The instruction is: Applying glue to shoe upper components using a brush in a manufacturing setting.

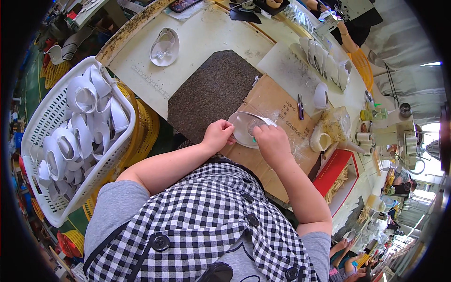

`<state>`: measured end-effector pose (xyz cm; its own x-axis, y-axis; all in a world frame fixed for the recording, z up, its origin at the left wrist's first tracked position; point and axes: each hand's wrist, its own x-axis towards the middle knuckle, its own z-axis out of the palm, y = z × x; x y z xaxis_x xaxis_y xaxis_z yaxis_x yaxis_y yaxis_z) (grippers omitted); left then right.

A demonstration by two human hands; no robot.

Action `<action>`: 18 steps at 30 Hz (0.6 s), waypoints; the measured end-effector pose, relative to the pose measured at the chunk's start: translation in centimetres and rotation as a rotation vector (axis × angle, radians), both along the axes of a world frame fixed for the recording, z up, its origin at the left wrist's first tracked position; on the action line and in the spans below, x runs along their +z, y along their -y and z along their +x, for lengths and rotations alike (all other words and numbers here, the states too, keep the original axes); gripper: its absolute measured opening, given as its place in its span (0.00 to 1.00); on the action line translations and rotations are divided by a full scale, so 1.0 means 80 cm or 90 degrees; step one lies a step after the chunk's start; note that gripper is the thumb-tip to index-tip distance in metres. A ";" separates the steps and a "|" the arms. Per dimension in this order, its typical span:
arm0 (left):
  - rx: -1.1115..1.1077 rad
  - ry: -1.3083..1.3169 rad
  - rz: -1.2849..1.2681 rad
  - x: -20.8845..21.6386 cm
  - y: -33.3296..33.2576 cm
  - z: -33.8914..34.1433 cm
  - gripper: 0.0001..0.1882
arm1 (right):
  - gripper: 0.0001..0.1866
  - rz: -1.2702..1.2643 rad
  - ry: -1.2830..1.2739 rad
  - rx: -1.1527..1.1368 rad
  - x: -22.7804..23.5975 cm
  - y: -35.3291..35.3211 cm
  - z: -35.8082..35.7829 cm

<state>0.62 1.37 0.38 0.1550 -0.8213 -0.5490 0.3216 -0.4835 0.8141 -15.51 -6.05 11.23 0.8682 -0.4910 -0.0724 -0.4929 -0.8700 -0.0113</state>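
A white shoe upper (242,129) is held over the brown cardboard sheet (277,110) in front of me. My left hand (217,135) pinches its left edge between thumb and fingers. Closed at the right edge of the same upper is my right hand (272,144). A small green bit shows under its fingers; what it belongs to is hidden. White scraps and threads lie scattered on the cardboard around the right hand. Further right on the sheet rests a pair of dark thread snips (300,107).
At left stands a white plastic basket (30,141) heaped with white uppers. A dark textured board (206,89) lies beyond my hands. Another upper (164,47) holding small clear pieces sits far left. A row of uppers (324,61), a tape roll (320,141) and a red-edged box (331,171) are at right.
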 end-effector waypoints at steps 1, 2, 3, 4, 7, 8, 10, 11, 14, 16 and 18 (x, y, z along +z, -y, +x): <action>0.003 -0.001 -0.001 0.003 0.001 0.004 0.10 | 0.09 0.015 0.034 -0.012 0.004 0.000 0.002; -0.027 0.008 0.031 0.008 0.001 0.009 0.11 | 0.09 0.014 0.034 -0.009 0.003 -0.001 -0.001; -0.056 0.016 0.061 0.015 0.000 0.014 0.11 | 0.10 0.093 0.243 -0.092 0.002 -0.005 -0.008; -0.053 0.016 0.058 0.021 0.000 0.017 0.11 | 0.11 0.172 0.452 -0.175 0.000 -0.007 -0.018; -0.035 -0.097 0.095 0.044 0.005 0.017 0.13 | 0.13 0.407 0.909 -0.498 -0.015 -0.015 -0.052; 0.029 -0.106 0.083 0.057 0.007 0.011 0.14 | 0.13 0.404 0.914 -0.498 -0.023 -0.014 -0.065; 0.058 -0.059 0.002 0.086 0.009 -0.001 0.16 | 0.13 0.583 1.206 -0.661 -0.039 -0.013 -0.090; 0.048 -0.054 -0.002 0.087 0.010 -0.011 0.16 | 0.13 0.576 1.218 -0.661 -0.045 -0.016 -0.098; -0.111 -0.110 -0.171 0.093 0.020 -0.044 0.21 | 0.14 0.601 1.286 -0.685 -0.061 -0.029 -0.117; -0.111 -0.162 -0.079 0.101 0.045 -0.063 0.24 | 0.14 0.600 1.300 -0.692 -0.069 -0.035 -0.128; -0.045 -0.269 0.102 0.094 0.078 -0.075 0.30 | 0.13 0.565 1.339 -0.691 -0.070 -0.039 -0.142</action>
<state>-5.38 -4.91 7.93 -0.1634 -0.7212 -0.6732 0.5713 -0.6255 0.5314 -26.89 -2.90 5.64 -0.3219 -0.9242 -0.2054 0.5483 -0.0050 -0.8363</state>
